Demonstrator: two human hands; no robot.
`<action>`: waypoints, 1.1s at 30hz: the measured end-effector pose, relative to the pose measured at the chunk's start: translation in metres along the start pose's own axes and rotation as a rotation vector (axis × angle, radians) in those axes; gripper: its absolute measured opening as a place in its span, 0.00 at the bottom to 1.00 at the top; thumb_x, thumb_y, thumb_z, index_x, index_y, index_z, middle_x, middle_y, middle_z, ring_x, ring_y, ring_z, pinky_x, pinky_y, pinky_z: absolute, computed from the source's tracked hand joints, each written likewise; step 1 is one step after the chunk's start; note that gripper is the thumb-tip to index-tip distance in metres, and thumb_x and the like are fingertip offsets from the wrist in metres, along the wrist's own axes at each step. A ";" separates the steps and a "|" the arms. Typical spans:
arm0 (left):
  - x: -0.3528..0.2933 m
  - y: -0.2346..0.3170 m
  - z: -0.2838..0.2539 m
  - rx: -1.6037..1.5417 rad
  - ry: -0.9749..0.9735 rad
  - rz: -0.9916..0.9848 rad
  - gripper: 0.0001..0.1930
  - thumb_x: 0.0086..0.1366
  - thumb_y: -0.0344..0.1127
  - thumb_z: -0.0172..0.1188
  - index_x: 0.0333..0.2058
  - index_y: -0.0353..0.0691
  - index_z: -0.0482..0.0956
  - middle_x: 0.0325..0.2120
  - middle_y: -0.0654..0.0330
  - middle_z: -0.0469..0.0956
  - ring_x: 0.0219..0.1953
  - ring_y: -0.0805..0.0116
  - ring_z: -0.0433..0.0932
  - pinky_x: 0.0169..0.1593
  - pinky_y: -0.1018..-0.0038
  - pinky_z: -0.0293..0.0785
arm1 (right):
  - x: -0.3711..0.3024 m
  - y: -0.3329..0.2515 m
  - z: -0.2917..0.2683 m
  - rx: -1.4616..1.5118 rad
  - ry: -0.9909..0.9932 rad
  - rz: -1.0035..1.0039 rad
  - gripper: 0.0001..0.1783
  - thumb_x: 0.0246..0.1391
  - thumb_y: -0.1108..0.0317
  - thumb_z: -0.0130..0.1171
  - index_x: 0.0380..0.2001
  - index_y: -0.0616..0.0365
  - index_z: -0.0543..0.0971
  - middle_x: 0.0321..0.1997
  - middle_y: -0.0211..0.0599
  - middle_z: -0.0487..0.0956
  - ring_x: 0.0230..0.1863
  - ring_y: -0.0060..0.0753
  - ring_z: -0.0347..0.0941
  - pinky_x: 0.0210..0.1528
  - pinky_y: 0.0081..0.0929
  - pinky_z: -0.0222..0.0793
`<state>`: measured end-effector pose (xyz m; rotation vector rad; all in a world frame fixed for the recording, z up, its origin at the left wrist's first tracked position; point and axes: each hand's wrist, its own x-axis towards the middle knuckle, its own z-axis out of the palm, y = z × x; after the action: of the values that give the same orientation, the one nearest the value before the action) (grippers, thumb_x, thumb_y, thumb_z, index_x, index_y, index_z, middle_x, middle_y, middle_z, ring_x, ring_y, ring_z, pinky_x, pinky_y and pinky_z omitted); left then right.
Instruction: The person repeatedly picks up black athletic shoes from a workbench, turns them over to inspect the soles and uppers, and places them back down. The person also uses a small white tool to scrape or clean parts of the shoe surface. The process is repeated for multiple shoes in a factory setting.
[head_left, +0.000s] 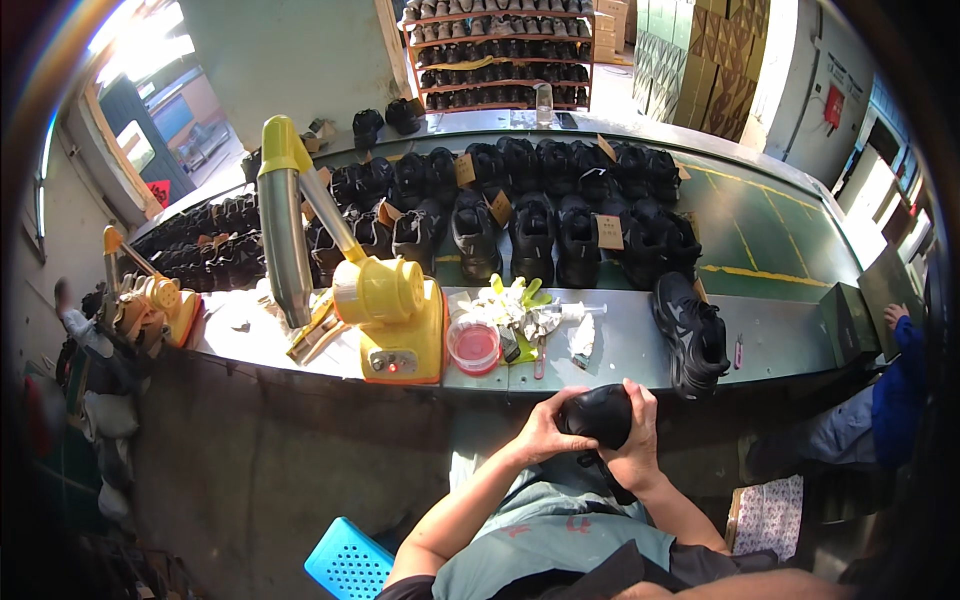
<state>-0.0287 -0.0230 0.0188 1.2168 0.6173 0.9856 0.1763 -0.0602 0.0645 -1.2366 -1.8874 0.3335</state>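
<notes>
Above my lap, just off the bench's near edge, I hold a black shoe [598, 416] between both hands. My left hand [549, 428] wraps its left side, the thumb lying across the lower part. My right hand [638, 446] grips the opposite side, fingers reaching up along the edge. The shoe's lower end is partly hidden by my right hand. On the bench to the right stands another black shoe [690, 335]. A round clear tub with pink contents [473, 346] sits left of my hands, beside crumpled white and yellow-green material [512, 305].
A yellow machine with a metal nozzle tube [385, 310] stands on the bench [620, 350] at left. Behind run rows of black shoes [530, 235] on a green surface with yellow lines. A blue stool [348, 560] is at lower left. A person in blue [900, 390] works at right beside a dark box.
</notes>
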 end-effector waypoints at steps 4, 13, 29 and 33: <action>0.000 -0.004 0.005 0.017 -0.001 -0.002 0.48 0.52 0.36 0.86 0.68 0.37 0.68 0.58 0.57 0.78 0.62 0.68 0.75 0.66 0.66 0.73 | -0.008 0.006 0.002 -0.036 -0.002 0.019 0.64 0.36 0.75 0.81 0.76 0.55 0.56 0.66 0.52 0.64 0.66 0.59 0.66 0.69 0.46 0.67; 0.015 -0.032 0.021 -0.119 0.100 -0.116 0.59 0.66 0.41 0.75 0.81 0.51 0.37 0.78 0.44 0.50 0.77 0.48 0.58 0.74 0.51 0.63 | 0.108 0.097 -0.046 0.407 -0.286 0.472 0.64 0.31 0.71 0.86 0.73 0.64 0.61 0.68 0.47 0.74 0.70 0.42 0.69 0.73 0.38 0.64; 0.122 -0.075 0.055 0.513 -0.042 0.093 0.52 0.63 0.57 0.74 0.77 0.47 0.54 0.75 0.34 0.51 0.79 0.35 0.49 0.76 0.49 0.58 | 0.058 0.196 -0.158 -0.712 -0.380 0.147 0.19 0.42 0.64 0.80 0.37 0.58 0.85 0.42 0.42 0.84 0.55 0.47 0.77 0.64 0.47 0.65; 0.124 -0.071 0.051 0.466 -0.151 -0.006 0.53 0.63 0.49 0.76 0.79 0.51 0.51 0.78 0.43 0.48 0.80 0.44 0.49 0.69 0.51 0.72 | 0.055 0.205 -0.168 -0.732 -0.259 0.071 0.17 0.36 0.71 0.80 0.32 0.56 0.83 0.36 0.37 0.84 0.48 0.44 0.79 0.63 0.48 0.66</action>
<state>0.0922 0.0588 -0.0223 1.6815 0.7546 0.7552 0.4234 0.0494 0.0700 -1.8038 -2.2875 -0.2017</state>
